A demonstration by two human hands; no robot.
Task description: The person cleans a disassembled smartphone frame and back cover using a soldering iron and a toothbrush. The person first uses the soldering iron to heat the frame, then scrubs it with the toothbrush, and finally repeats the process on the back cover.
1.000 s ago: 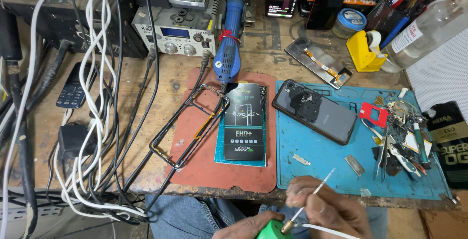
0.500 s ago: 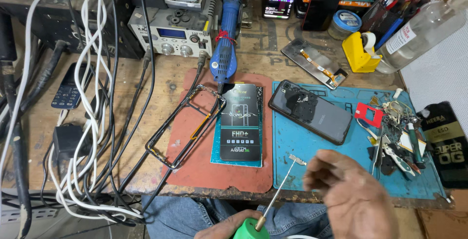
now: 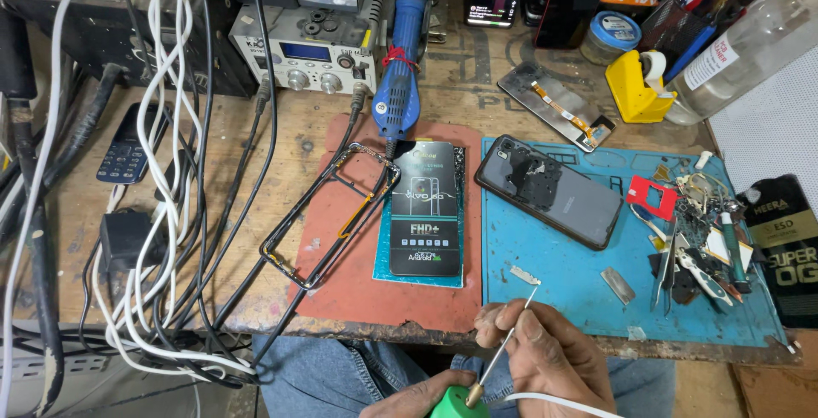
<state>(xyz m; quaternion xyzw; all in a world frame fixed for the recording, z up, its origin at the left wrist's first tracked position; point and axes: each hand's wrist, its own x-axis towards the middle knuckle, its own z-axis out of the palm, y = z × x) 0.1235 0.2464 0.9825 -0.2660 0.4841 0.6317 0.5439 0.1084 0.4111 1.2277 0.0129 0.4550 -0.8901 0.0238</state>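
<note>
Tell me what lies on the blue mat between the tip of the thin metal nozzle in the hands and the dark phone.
In the head view, a small flat metal piece lies on the blue mat between the nozzle tip and the dark phone; otherwise bare mat.

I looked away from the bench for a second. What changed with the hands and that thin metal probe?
The right hand, open half a second ago, has dropped to the bench edge and closed its fingers on the thin metal probe. The left hand keeps hold of the green handle. The phone, blue mat and phone frame stayed put.
</note>
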